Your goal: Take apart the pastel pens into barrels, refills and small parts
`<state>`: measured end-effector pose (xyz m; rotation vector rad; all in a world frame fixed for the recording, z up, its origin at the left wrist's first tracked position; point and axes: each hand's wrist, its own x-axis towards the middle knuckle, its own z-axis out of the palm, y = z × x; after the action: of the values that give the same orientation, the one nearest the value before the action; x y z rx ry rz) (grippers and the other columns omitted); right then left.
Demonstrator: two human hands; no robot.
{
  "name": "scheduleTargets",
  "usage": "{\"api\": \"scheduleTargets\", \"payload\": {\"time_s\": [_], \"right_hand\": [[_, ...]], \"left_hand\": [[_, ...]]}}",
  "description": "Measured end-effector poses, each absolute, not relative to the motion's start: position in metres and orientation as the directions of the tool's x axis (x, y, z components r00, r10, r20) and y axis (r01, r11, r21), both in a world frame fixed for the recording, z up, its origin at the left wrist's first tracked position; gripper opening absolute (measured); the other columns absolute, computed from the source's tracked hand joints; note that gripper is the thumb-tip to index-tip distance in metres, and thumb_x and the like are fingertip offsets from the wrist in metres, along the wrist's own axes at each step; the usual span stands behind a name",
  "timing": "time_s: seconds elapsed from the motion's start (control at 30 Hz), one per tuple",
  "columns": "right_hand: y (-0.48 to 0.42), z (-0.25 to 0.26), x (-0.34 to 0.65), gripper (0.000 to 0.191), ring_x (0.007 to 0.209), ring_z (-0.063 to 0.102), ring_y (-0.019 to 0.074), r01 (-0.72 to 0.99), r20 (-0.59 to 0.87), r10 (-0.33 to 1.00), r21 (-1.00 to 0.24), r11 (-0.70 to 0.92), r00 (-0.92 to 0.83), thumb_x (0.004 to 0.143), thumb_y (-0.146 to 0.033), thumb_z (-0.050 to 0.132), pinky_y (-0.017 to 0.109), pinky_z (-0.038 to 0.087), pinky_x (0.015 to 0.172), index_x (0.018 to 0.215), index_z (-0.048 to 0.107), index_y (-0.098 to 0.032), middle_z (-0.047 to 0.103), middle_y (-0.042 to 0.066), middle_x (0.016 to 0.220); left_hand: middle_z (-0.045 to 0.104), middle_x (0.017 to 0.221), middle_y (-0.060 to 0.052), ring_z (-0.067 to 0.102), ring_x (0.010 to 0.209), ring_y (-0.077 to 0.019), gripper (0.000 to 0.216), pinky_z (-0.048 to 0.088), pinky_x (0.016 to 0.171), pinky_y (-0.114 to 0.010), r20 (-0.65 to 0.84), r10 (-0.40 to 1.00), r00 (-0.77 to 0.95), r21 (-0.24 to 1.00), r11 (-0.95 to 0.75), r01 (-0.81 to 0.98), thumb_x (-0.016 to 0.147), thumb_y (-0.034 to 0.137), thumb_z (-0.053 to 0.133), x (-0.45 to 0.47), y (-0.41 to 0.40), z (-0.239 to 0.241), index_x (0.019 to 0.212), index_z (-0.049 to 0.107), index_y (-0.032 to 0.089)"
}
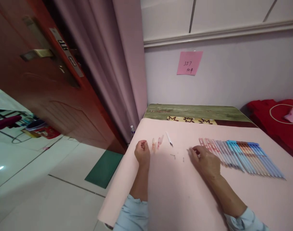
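My left hand [142,153] is curled closed near the table's left edge; whatever it may hold is hidden by the fingers. Just to its right lie several short pink and orange see-through pen parts [159,143]. White pen refills [169,139] with dark tips lie farther back. Tiny parts [173,156], too small to name, are scattered between the hands, with another small piece [183,159] nearer my right hand. My right hand [206,161] has its fingers bent together, and I cannot make out what is in them. Beside it is a row of pens [251,158] in red, grey, blue and brown.
A pale pink cover [175,199] lies over the table, whose green patterned back end [192,110] shows. Red cloth [273,120] is at the right. A wooden door [71,106], a curtain [127,64] and a bottle [132,130] stand at the left.
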<state>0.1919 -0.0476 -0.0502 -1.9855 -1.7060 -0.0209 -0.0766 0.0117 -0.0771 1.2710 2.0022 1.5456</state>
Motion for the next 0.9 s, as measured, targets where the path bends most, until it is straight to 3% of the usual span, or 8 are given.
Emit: {"api": "scheduleTargets", "payload": {"time_s": [0.2, 0.37, 0.57, 0.9], "right_hand": [[-0.038, -0.034, 0.157, 0.026, 0.069, 0.06, 0.017, 0.843, 0.129, 0.976, -0.532, -0.081, 0.175, 0.085, -0.042, 0.052, 0.026, 0.032, 0.058, 0.083, 0.071, -0.024, 0.07, 0.002, 0.078], [-0.004, -0.024, 0.132, 0.022, 0.071, 0.061, 0.016, 0.862, -0.005, 0.995, -0.499, -0.092, 0.103, 0.082, -0.038, 0.056, 0.025, 0.033, 0.059, 0.076, 0.071, -0.023, 0.071, 0.001, 0.075], [0.041, -0.028, 0.12, 0.02, 0.075, 0.064, 0.0159, 0.863, -0.127, 0.978, -0.462, -0.204, 0.163, 0.078, -0.036, 0.062, 0.023, 0.039, 0.063, 0.078, 0.074, -0.02, 0.073, 0.005, 0.078], [0.077, -0.037, 0.112, 0.017, 0.059, 0.066, 0.0183, 0.855, -0.262, 0.945, -0.425, -0.297, 0.198, 0.066, -0.03, 0.072, 0.022, 0.046, 0.058, 0.063, 0.072, -0.014, 0.068, 0.009, 0.056]], "left_hand": [[0.068, 0.077, -0.003, 0.062, 0.071, -0.0178, 0.015, 0.046, 0.069, -0.028, 0.2, 0.841, -0.502, 0.877, 0.074, 0.474, 0.079, 0.03, 0.054, -0.077, 0.011, -0.075, 0.084, 0.066, 0.022], [0.069, 0.076, -0.003, 0.064, 0.073, -0.0185, 0.013, 0.045, 0.07, -0.028, 0.162, 0.863, -0.479, 0.88, 0.094, 0.466, 0.079, 0.029, 0.055, -0.08, 0.013, -0.072, 0.079, 0.065, 0.022], [0.07, 0.077, -0.003, 0.065, 0.073, -0.0187, 0.011, 0.046, 0.072, -0.029, 0.139, 0.858, -0.495, 0.904, 0.094, 0.417, 0.078, 0.028, 0.056, -0.083, 0.014, -0.071, 0.079, 0.066, 0.022], [0.07, 0.076, -0.003, 0.064, 0.072, -0.0188, 0.01, 0.045, 0.07, -0.029, 0.108, 0.855, -0.506, 0.919, 0.109, 0.38, 0.077, 0.028, 0.057, -0.081, 0.014, -0.069, 0.079, 0.066, 0.023]]}}
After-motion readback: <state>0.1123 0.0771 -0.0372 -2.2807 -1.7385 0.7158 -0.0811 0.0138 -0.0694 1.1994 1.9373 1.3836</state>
